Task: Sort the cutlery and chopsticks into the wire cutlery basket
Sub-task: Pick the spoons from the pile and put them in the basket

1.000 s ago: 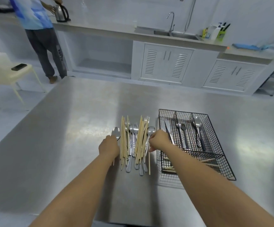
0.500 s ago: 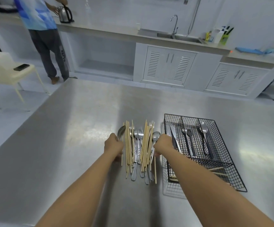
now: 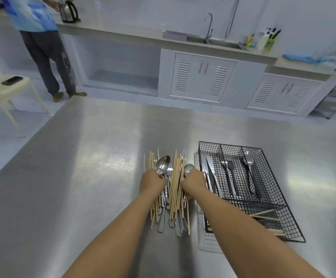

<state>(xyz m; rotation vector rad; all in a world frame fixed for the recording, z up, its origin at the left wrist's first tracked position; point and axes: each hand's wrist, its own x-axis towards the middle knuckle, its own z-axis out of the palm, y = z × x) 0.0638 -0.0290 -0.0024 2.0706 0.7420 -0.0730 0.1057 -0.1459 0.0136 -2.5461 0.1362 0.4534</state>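
Left hand (image 3: 153,182) lifted spoon (image 3: 163,166), gripping; right hand (image 3: 193,181) grips second spoon (image 3: 188,169); steel table (image 3: 82,177).

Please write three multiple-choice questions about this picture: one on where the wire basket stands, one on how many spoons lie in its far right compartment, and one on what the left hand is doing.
1. Where does the wire cutlery basket stand relative to the loose pile?
A. To its right
B. To its left
C. On top of it

2. How many spoons lie in the basket's far right compartment?
A. None
B. One
C. Three

3. What is the state of the left hand?
A. Flat on the table, holding nothing
B. Closed on a spoon
C. Inside the basket

Answers:
1. A, the basket is on the table right of the chopsticks and cutlery.
2. B, a single spoon shows there.
3. B, its fingers wrap a spoon handle and the bowl sticks up beyond them.
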